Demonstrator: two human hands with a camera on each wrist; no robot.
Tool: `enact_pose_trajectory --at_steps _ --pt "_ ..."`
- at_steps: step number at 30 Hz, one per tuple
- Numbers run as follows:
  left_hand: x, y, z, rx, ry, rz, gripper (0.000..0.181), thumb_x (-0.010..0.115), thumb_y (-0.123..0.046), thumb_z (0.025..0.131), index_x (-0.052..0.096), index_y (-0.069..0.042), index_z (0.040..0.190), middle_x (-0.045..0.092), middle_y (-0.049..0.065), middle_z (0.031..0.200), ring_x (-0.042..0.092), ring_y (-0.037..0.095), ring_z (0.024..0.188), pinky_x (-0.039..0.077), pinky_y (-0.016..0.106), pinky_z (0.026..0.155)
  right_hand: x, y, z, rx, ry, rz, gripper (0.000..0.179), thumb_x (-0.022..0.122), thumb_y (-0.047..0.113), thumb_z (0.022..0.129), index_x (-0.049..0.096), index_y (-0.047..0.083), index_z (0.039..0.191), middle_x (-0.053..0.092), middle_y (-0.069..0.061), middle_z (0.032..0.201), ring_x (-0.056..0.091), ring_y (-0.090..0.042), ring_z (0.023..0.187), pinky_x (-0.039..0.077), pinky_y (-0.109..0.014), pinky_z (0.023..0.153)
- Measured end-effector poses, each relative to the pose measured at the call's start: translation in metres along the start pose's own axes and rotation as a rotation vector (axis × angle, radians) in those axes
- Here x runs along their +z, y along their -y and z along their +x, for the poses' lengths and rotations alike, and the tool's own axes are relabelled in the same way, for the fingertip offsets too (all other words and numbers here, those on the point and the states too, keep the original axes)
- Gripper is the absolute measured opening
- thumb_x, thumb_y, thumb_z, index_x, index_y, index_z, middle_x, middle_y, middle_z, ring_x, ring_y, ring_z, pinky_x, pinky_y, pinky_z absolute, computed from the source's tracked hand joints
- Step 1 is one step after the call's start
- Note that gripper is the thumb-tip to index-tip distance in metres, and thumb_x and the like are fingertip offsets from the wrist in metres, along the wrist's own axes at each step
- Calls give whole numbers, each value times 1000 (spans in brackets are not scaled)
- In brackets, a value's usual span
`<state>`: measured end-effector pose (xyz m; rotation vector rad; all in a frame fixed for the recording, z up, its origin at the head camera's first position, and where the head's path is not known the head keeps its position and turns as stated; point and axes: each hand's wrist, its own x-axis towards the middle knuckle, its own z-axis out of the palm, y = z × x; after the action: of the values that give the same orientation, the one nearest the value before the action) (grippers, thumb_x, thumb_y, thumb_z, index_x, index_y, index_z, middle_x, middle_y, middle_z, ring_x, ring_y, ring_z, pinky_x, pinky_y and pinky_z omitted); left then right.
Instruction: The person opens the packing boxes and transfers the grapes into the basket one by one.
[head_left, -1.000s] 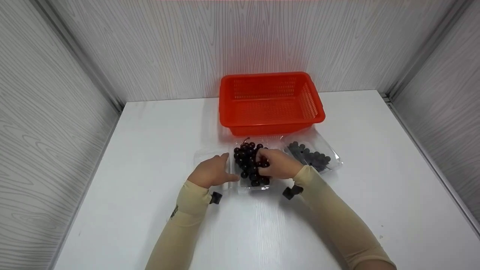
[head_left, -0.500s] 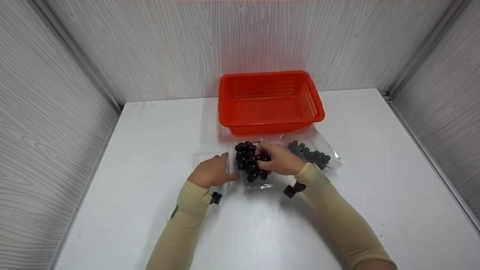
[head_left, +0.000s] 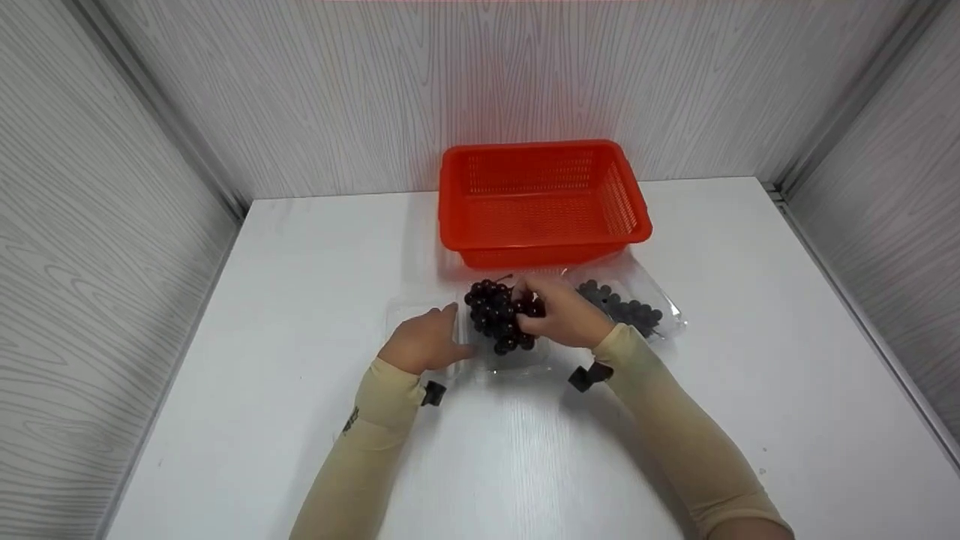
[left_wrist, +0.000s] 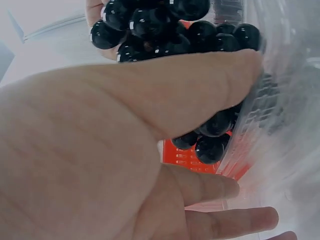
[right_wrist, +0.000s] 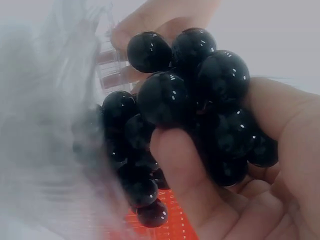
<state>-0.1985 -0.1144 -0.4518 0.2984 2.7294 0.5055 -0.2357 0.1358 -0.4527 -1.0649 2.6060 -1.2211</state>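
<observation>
My right hand point(head_left: 559, 311) grips a bunch of dark, glossy grapes point(head_left: 491, 311) from its right side. In the right wrist view the fingers and thumb curl round the grapes point(right_wrist: 167, 100). The bunch is just over an opened clear plastic box point(head_left: 517, 364), its stem toward the back. My left hand point(head_left: 424, 341) rests on the box's left part with straight fingers. In the left wrist view the thumb point(left_wrist: 200, 80) lies along the clear plastic wall point(left_wrist: 255, 110), and the other fingers extend below it. Grapes point(left_wrist: 155, 25) hang close beyond that thumb.
A red plastic basket point(head_left: 546, 256) stands behind the box, against the back wall. To the right lies a clear plastic pack point(head_left: 637, 281) with more dark grapes point(head_left: 619, 306) inside. Wood-grain panels enclose the white table point(head_left: 300, 300) at the back and sides.
The grape bunch has shifted slightly backward and up from the box's front edge in my right hand, baring more of the box's floor. My left hand has stayed in place.
</observation>
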Motion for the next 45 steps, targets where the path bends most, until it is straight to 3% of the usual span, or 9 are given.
enact_pose_trajectory --at_steps 9,27,34,45 --pt "0 1 -1 0 -3 -11 84 72 -45 91 39 -2 156 56 24 146 57 40 131 47 53 109 -3 6 -1 -11 -16 44 23 67 -4 87 58 7 105 58 -4 93 50 -18 79 45 -31 69" --pt "-3 -3 -6 4 -3 -23 88 69 -46 92 35 -2 160 56 20 148 57 38 132 47 51 110 -8 16 -5 -109 -158 174 24 65 -9 90 59 3 110 66 -11 106 57 -21 82 53 -27 72" --pt "-5 -4 -6 -2 12 -19 89 70 -48 92 34 -4 161 56 20 149 56 36 134 46 50 111 -10 17 -5 -106 -208 203 24 64 -9 89 59 2 110 64 -9 101 58 -19 80 53 -26 72" --pt "-4 -2 -6 -2 25 -33 89 69 -48 93 33 -5 161 54 19 151 55 36 136 44 51 112 -10 16 -5 -101 -204 198 22 64 -6 91 59 3 110 65 -9 102 61 -18 83 57 -27 77"
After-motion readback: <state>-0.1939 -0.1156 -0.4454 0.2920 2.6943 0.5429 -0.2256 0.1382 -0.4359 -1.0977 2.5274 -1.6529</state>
